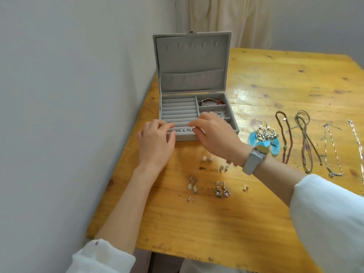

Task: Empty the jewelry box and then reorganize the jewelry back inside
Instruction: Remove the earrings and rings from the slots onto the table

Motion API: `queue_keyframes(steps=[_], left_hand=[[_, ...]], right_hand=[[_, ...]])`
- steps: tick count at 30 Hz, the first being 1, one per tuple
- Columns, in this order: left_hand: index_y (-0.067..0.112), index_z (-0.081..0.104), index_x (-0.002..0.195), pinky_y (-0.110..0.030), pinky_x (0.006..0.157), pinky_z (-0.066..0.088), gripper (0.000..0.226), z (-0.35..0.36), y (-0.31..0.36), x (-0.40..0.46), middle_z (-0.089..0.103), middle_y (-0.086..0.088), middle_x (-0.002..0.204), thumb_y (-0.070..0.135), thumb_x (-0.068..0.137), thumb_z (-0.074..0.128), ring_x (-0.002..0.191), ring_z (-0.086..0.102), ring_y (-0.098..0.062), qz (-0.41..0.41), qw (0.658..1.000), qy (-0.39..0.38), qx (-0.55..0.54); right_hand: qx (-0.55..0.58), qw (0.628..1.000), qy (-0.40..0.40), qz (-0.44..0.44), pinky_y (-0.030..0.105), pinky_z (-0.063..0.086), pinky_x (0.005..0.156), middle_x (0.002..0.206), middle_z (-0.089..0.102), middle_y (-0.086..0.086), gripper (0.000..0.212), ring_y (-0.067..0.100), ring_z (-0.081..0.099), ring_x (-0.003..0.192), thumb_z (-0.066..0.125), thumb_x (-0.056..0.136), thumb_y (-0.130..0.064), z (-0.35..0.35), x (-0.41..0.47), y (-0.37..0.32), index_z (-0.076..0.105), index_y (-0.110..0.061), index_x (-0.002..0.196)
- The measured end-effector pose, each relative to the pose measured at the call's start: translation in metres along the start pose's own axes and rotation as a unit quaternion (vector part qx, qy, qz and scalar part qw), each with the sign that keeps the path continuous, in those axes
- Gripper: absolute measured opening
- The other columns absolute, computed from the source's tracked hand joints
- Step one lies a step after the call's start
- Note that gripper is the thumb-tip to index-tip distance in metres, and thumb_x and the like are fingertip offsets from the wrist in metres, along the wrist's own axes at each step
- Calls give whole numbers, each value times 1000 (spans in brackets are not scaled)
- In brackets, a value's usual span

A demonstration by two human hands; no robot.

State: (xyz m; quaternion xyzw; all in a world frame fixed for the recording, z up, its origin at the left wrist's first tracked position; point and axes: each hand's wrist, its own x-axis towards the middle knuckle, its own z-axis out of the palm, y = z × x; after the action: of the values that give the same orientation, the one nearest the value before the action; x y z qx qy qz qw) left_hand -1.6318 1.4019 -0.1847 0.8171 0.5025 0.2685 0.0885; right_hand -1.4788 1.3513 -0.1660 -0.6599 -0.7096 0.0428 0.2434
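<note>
Grey velvet jewelry box [197, 123] sits open at the table's far left, its ring rolls running left to right. The right hand [214, 134] pinches a small stud [191, 129] at the nearest roll; the left hand [157, 140] presses relaxed fingers against the box's near-left corner, steadying it.
</note>
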Motion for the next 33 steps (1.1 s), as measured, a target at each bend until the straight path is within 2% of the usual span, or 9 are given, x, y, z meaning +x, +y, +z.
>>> queue_keyframes(steps=[3,6,10,17,21,26,28,30,33], left_hand=[[18,70,101,-33,81,25,19,9,-2,11,62,-2,102,21,89,55,104,46,-22,20,1000,-7,19],[19,72,94,-32,83,22,17,11,-4,15,64,1,96,22,88,56,100,48,-19,29,999,0,26],[25,70,97,-25,80,14,20,8,-8,21,62,6,99,29,90,53,102,44,-12,36,999,-27,31],[33,68,102,-30,85,19,19,2,-9,45,59,12,104,36,90,53,105,41,-10,76,987,-136,43],[35,69,101,-30,85,20,18,-1,-13,55,60,14,99,36,86,58,103,42,-10,139,976,-160,42],[29,74,88,-33,80,25,12,1,-20,56,65,10,82,28,76,71,88,52,-17,257,958,-110,68],[29,73,88,-30,81,23,10,-2,-19,56,61,13,83,29,79,68,90,48,-12,234,963,-128,50],[32,70,89,-29,84,23,9,-5,-18,60,54,18,86,32,84,62,93,42,-7,189,966,-176,25],[35,62,85,-32,88,26,4,-7,-12,66,52,17,90,33,86,59,97,40,-6,169,956,-237,35]], right_hand=[[-84,995,-42,-27,34,31,83,112,56,4,28,24,44,105,40,96,-22,9,22,7,60,-19,115],[-130,987,-69,-62,35,26,82,109,56,1,27,22,41,103,42,95,-27,9,31,11,64,-24,110],[-136,983,-93,-81,35,23,85,108,56,-2,23,20,40,106,46,92,-28,7,40,13,65,-24,103],[-51,985,-158,-49,34,26,88,100,53,-6,14,14,39,102,53,89,-32,4,50,22,62,-22,94],[-3,991,-126,-42,33,28,88,90,46,-11,12,13,40,97,54,88,-30,2,41,29,61,-21,89],[62,998,-32,-6,29,27,82,88,52,-7,6,10,39,89,59,85,-25,-2,21,38,59,-20,83],[96,995,-14,8,27,27,79,85,51,-7,6,10,40,86,61,85,-22,-2,14,40,60,-18,82],[130,991,-11,19,30,35,79,84,52,-6,5,13,42,85,62,84,-21,-3,9,42,61,-18,81],[155,987,-15,33,35,41,79,83,52,-6,5,14,44,84,62,84,-19,-5,5,42,59,-18,79]])
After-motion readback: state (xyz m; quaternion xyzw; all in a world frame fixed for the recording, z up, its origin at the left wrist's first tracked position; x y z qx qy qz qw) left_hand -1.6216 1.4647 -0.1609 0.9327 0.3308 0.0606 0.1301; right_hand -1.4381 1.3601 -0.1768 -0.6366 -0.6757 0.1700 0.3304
